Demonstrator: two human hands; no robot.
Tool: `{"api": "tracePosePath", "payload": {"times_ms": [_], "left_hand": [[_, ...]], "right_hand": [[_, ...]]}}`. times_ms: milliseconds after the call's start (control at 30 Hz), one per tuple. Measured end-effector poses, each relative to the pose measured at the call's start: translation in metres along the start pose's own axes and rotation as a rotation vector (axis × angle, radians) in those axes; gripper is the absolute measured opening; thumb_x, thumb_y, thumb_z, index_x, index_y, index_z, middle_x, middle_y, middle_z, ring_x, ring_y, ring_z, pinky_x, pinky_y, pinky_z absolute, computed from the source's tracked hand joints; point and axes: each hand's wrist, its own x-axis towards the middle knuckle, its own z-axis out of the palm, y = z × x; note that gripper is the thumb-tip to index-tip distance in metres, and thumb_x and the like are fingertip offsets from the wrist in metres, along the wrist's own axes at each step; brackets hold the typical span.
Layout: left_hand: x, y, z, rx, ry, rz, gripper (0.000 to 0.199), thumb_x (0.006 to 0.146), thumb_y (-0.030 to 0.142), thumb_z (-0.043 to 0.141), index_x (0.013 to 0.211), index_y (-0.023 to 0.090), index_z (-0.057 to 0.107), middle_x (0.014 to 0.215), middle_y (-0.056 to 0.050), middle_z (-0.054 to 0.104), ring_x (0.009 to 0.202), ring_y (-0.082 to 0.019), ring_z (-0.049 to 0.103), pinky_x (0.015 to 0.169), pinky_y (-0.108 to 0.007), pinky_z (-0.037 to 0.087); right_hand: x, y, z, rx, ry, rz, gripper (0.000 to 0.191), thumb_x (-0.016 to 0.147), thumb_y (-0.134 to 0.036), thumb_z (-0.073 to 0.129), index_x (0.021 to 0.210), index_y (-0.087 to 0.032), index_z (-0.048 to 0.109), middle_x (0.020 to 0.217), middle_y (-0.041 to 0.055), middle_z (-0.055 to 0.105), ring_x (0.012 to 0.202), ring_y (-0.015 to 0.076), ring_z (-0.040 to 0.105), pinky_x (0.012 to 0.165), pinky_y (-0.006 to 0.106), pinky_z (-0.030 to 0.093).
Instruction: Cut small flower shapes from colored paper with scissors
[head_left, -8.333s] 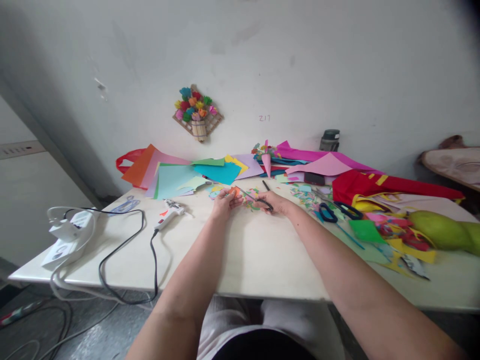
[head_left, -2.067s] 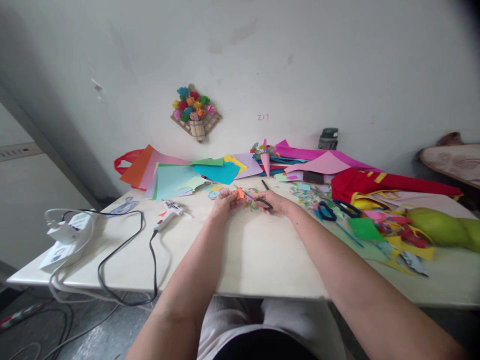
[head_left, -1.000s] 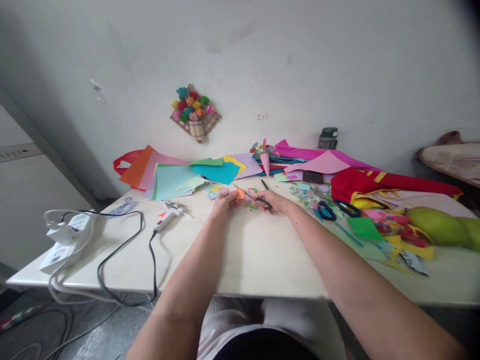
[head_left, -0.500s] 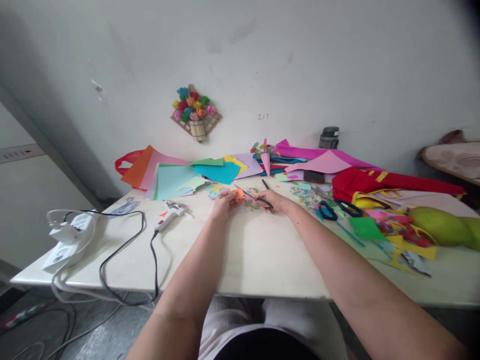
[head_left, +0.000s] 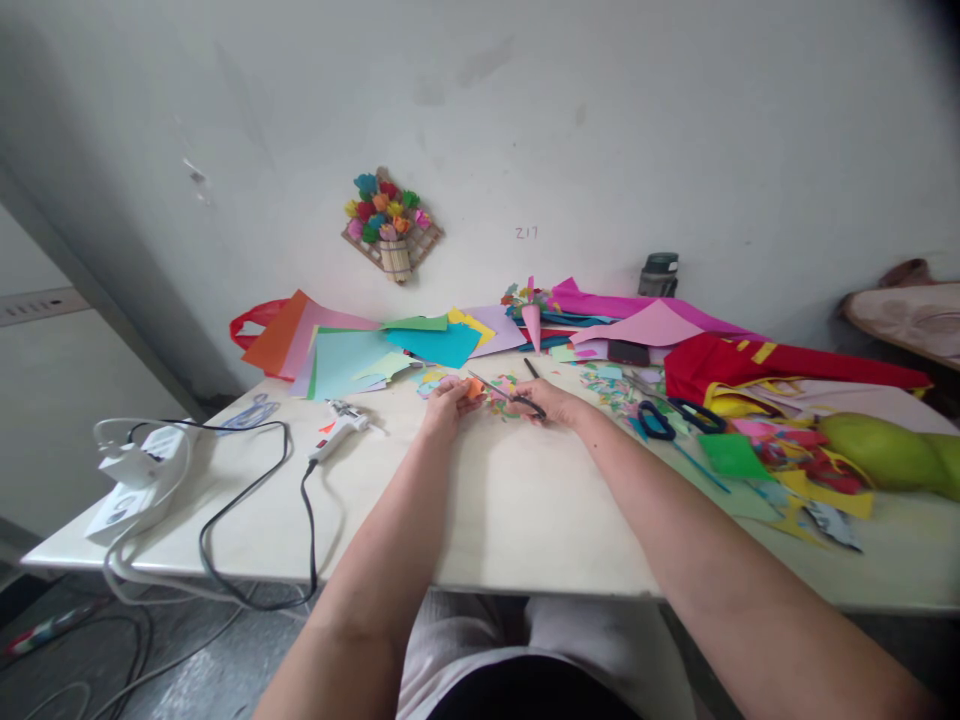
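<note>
Between the fingers of my left hand is a small piece of orange paper. My right hand grips a pair of scissors by its dark handles. The blades point left, with their tips close to the orange paper; whether they touch it I cannot tell. Under and around the scissors lie many tiny cut paper scraps in mixed colours. A pink paper cone with small paper flowers stands just behind my hands.
On the left lie a glue gun, its black cord and a white power strip. Coloured paper sheets spread along the back. To the right are blue-handled scissors, red cloth and a green pomelo-like object.
The orange paper in my left hand has turned a little and shows less beside the blades. My right hand and the scissors have hardly moved.
</note>
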Motion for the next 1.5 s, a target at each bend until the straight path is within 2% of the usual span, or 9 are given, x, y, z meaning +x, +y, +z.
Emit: {"api": "tracePosePath", "payload": {"times_ms": [533,700,800,933,1100,1233,1367,1500], "left_hand": [[0.003,-0.001,-0.003,0.004,0.040,0.027,0.021,0.060,0.020,0.069,0.075,0.014,0.055,0.071,-0.006,0.069,0.064,-0.021,0.068,0.059,-0.029,0.053],[0.003,0.002,-0.003,-0.048,0.030,0.042,0.019,0.061,0.018,0.068,0.076,0.013,0.057,0.077,-0.008,0.069,0.073,-0.023,0.069,0.064,-0.030,0.053],[0.002,0.003,-0.003,-0.081,0.001,0.060,0.019,0.062,0.017,0.068,0.077,0.013,0.058,0.083,-0.009,0.069,0.080,-0.023,0.069,0.071,-0.031,0.053],[0.000,0.004,-0.002,-0.094,-0.036,0.064,0.017,0.064,0.016,0.067,0.079,0.013,0.059,0.089,-0.009,0.069,0.084,-0.022,0.068,0.075,-0.031,0.052],[-0.002,0.004,0.000,-0.073,-0.052,0.075,0.017,0.065,0.018,0.070,0.076,0.013,0.057,0.089,-0.007,0.068,0.086,-0.021,0.067,0.074,-0.029,0.051],[-0.004,0.005,0.000,-0.039,-0.075,0.079,0.024,0.064,0.021,0.074,0.081,0.014,0.059,0.091,-0.007,0.068,0.088,-0.021,0.066,0.075,-0.029,0.052],[-0.005,0.006,0.002,-0.008,-0.081,0.081,0.028,0.062,0.024,0.076,0.081,0.014,0.059,0.082,-0.005,0.068,0.081,-0.018,0.067,0.075,-0.029,0.052],[-0.009,0.007,0.005,0.019,-0.102,0.041,0.027,0.061,0.027,0.077,0.073,0.015,0.056,0.068,-0.002,0.066,0.071,-0.018,0.067,0.070,-0.029,0.053]], "right_hand": [[0.002,0.000,0.001,0.091,0.034,0.074,0.016,0.072,-0.023,0.061,0.061,-0.015,0.051,0.035,-0.0067,0.041,0.027,0.0042,0.032,0.029,0.016,0.024],[-0.006,-0.010,0.002,0.069,0.113,0.134,0.016,0.072,-0.026,0.065,0.071,-0.013,0.055,0.038,-0.0049,0.046,0.029,0.0058,0.040,0.030,0.016,0.029],[-0.007,-0.012,0.002,0.065,0.161,0.117,0.019,0.071,-0.028,0.067,0.072,-0.012,0.057,0.042,-0.0029,0.050,0.031,0.0066,0.044,0.029,0.016,0.031],[0.003,-0.004,0.003,0.090,0.264,0.106,0.019,0.066,-0.023,0.072,0.071,-0.011,0.058,0.038,-0.0052,0.046,0.033,0.0075,0.042,0.030,0.018,0.036],[0.012,0.007,0.003,0.094,0.339,0.097,0.022,0.058,-0.022,0.077,0.068,-0.013,0.059,0.038,-0.0070,0.045,0.032,0.0070,0.042,0.028,0.018,0.034],[0.012,0.008,0.004,0.096,0.332,0.056,0.022,0.056,-0.023,0.078,0.068,-0.014,0.062,0.038,-0.0075,0.046,0.031,0.0054,0.040,0.028,0.017,0.031],[0.008,-0.001,0.005,0.164,0.346,0.068,0.015,0.061,-0.014,0.072,0.071,-0.012,0.062,0.040,-0.0051,0.050,0.032,0.0066,0.043,0.033,0.018,0.034],[0.002,-0.014,0.006,0.231,0.375,0.026,0.019,0.061,-0.013,0.072,0.075,-0.011,0.060,0.046,-0.0040,0.054,0.040,0.0084,0.050,0.041,0.018,0.038]]}}
